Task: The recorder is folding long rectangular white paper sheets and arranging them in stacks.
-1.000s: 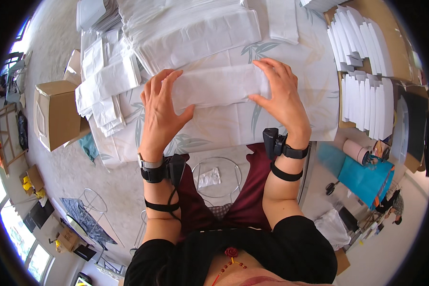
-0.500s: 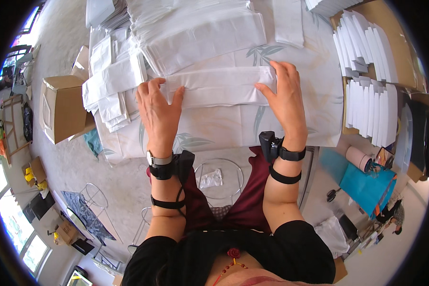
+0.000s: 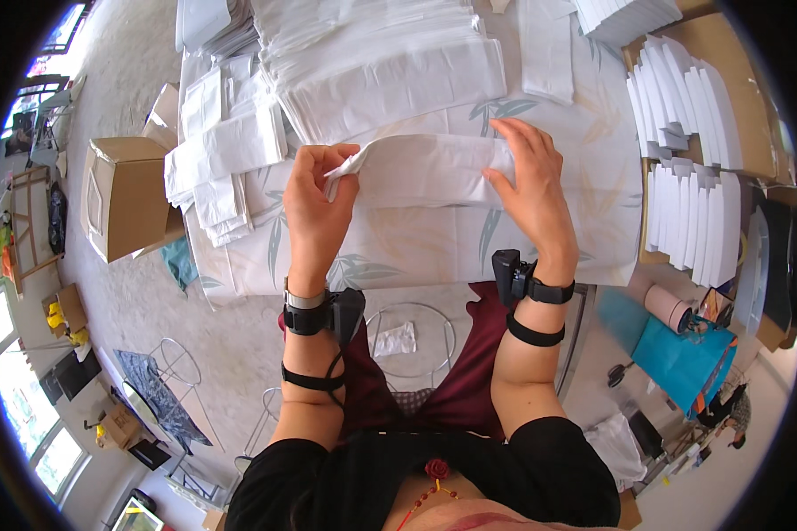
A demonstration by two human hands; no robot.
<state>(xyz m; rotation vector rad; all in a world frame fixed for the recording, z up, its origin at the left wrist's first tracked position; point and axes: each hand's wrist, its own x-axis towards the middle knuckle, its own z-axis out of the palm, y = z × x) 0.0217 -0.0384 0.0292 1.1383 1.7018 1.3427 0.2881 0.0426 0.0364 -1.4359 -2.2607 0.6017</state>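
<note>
A long folded strip of thin white material (image 3: 429, 168), paper-like or film-like, lies across the patterned table cover in front of me. Its left end is lifted and bent over, pinched between the thumb and fingers of my left hand (image 3: 321, 199). At the other end, my right hand (image 3: 533, 181) has its thumb and fingers spread, touching the strip's right edge. Just beyond the strip lies a broad pile of similar white folded pieces (image 3: 390, 75). More white strips (image 3: 226, 146) are heaped to the left of my left hand.
White folded card pieces (image 3: 695, 217) stand in rows in a cardboard tray at the right. One white strip (image 3: 547, 53) lies at the far right of the pile. An open cardboard box (image 3: 124, 203) sits beyond the table's left edge. A metal-framed stool (image 3: 410, 323) is below the front edge.
My left hand has closed on the strip's left end, raising and curling it, and has shifted right. My right hand stays at the right end. The view has shifted slightly.
</note>
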